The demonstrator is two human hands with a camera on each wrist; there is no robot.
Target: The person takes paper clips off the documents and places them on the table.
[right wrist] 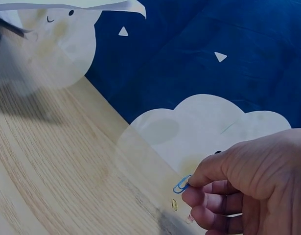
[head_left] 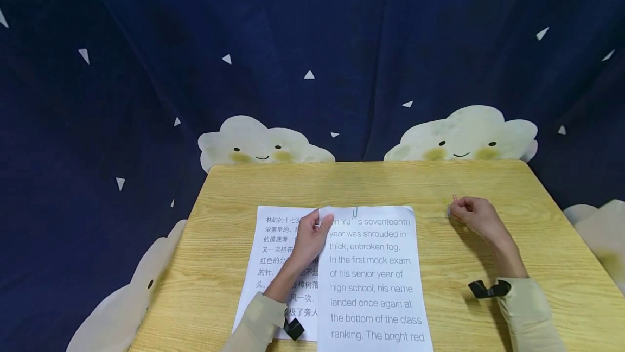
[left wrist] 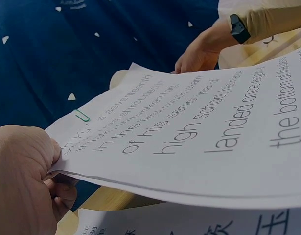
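My left hand (head_left: 310,238) pinches the top left corner of the sheets printed in English (head_left: 371,276), thumb on top and fingers beneath. They are raised off the table in the left wrist view. A green paper clip (left wrist: 82,115) sits on their top edge. Partly under them lies a sheet with Chinese text (head_left: 273,265). Over the right side of the table, my right hand (head_left: 478,221) holds a blue paper clip (right wrist: 181,184) between thumb and forefinger. Near those fingertips are a yellow paper clip (right wrist: 174,204) and a red one, partly hidden by the hand.
A light wooden table (head_left: 229,189) carries everything. Behind it hangs a dark blue curtain (head_left: 342,26) with white triangles and smiling clouds. Each wrist wears a black strap (head_left: 490,289) over a beige sleeve (head_left: 529,314).
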